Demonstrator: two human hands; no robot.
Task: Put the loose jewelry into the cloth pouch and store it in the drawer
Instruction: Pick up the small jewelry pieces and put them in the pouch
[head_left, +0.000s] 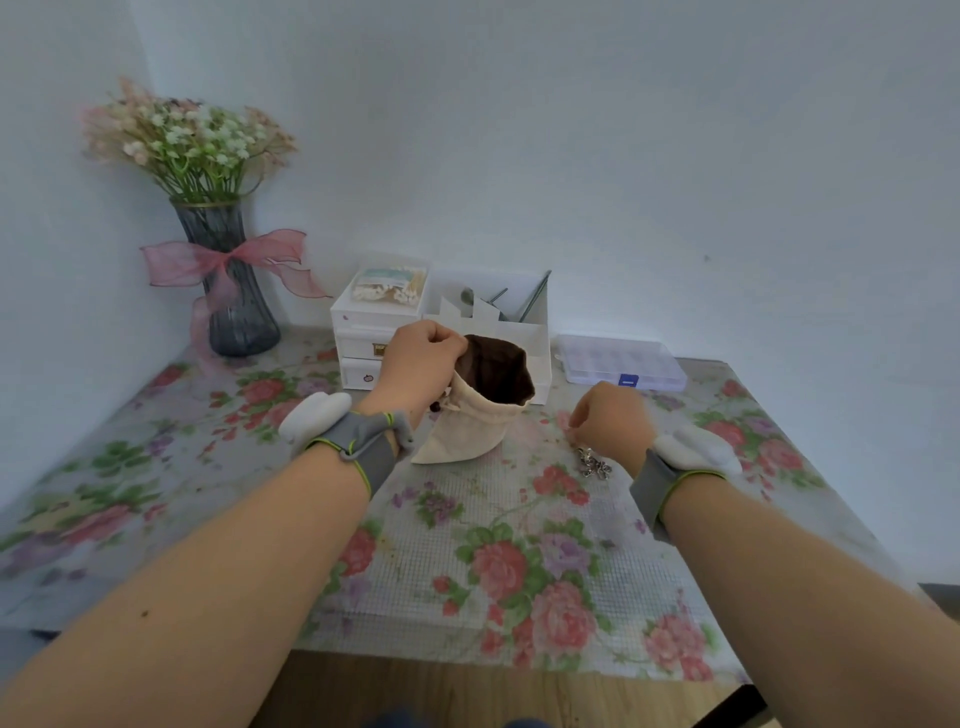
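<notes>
One person is working at a table (156, 467) that is wearing a floral cloth; two bare forearms are reaching in, each carrying a grey wrist strap with a white pad.

The left hand (421, 358) is pinching the far-left rim of one cream cloth pouch (467, 431), holding its dark-lined mouth open and facing up. The pouch is standing near the table's centre, its base resting on the cloth. The right hand (610, 415) is curling fingers-down just right of the pouch; whether the fingertips are gripping anything I cannot tell. One small heap of silver jewelry (595, 462) is lying on the cloth directly beneath and near that hand, apart from the pouch.

Standing behind the pouch, against the far wall: one white drawer unit (363, 343), its fronts partly hidden by the left hand and the pouch, and one white open-top organiser (519, 317) holding a few thin tools, touching the drawer unit's right side. One clear compartment box (623, 361) is lying to the right of the organiser. One grey glass vase (234, 291) with a pink ribbon and pale flowers is occupying the far-left corner.

The near half of the table is lying open, and the cloth's near edge is ending short of the wooden tabletop edge. The right edge is running close beside the right forearm.
</notes>
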